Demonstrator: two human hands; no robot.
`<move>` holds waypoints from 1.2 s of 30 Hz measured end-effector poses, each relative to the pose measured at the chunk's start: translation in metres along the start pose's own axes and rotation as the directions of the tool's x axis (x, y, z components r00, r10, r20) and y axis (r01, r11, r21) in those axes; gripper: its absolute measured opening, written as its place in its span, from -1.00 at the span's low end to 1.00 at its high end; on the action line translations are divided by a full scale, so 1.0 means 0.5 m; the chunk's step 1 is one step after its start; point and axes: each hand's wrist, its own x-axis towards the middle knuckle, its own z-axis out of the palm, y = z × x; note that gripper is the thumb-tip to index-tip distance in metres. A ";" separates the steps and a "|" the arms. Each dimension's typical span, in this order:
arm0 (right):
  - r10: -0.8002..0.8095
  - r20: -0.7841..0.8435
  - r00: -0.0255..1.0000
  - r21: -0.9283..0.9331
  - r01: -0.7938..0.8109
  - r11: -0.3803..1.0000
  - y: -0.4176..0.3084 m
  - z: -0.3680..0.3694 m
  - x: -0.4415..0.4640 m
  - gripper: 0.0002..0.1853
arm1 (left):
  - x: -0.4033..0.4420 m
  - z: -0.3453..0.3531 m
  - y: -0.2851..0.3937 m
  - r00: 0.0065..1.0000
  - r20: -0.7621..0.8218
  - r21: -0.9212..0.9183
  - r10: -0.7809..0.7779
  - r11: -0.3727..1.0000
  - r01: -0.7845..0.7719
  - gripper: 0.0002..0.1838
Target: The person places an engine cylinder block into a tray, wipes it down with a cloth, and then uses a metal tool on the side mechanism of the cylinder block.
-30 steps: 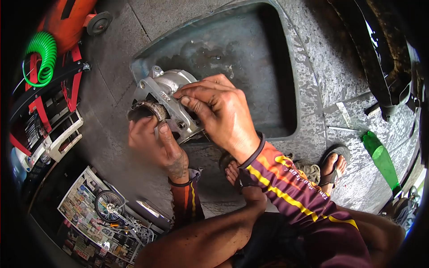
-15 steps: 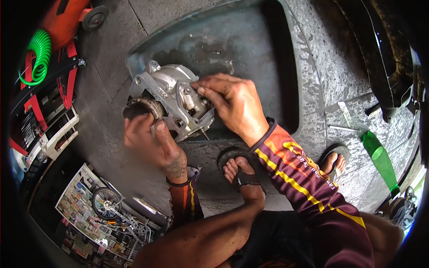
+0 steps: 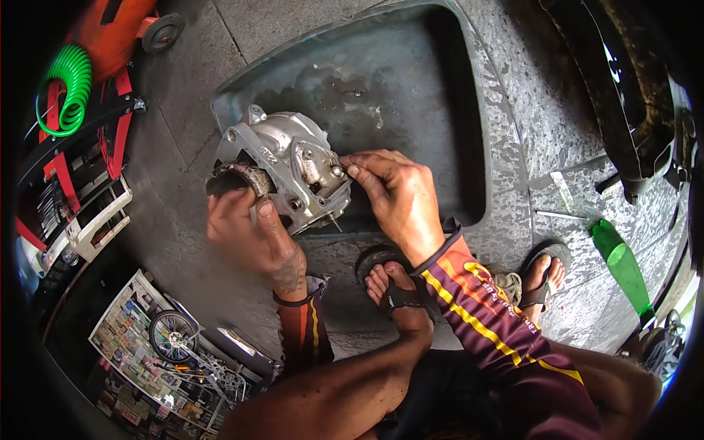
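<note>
A silver metal engine casing (image 3: 282, 136) is held tilted over the near left part of a dark plastic tray (image 3: 411, 55). My left hand (image 3: 253, 231) grips the casing's dirty round collar (image 3: 246, 177), with the thumb on the near side and the fingers curled beneath, partly blurred. At the casing's right edge, beside a small round bolt head (image 3: 338, 171), my right hand (image 3: 400, 194) pinches thumb and forefinger together. Whatever lies between those fingertips is too small to make out. A thin metal stud (image 3: 335, 222) sticks out of the casing's lower edge.
My sandalled feet (image 3: 396, 286) stand at the tray's near side. On the right are a green plastic bottle (image 3: 622, 264), a thin metal rod (image 3: 561, 215) and a large dark part (image 3: 623, 95). A green coiled hose (image 3: 70, 92) and a red frame (image 3: 117, 121) are at left.
My right hand has shifted right and slightly down along the casing, from its upper recess to its right edge. The left hand keeps its grip. My right foot has come more into view.
</note>
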 end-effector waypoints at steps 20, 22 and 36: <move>0.016 -0.031 0.999 -0.012 -0.016 1.000 -0.004 0.008 -0.008 -0.81 | -0.001 -0.001 -0.017 0.998 0.019 -0.010 0.052 0.999 -0.052 -0.67; 0.022 -0.029 0.999 -0.009 -0.022 1.000 -0.011 0.001 -0.012 -0.81 | -0.002 -0.002 -0.008 1.000 0.011 0.000 0.010 1.000 -0.010 -0.68; 0.011 -0.058 0.998 0.040 -0.008 0.999 -0.007 0.009 -0.011 -0.84 | 0.002 0.003 -0.003 1.000 -0.012 0.029 0.024 0.999 -0.024 -0.67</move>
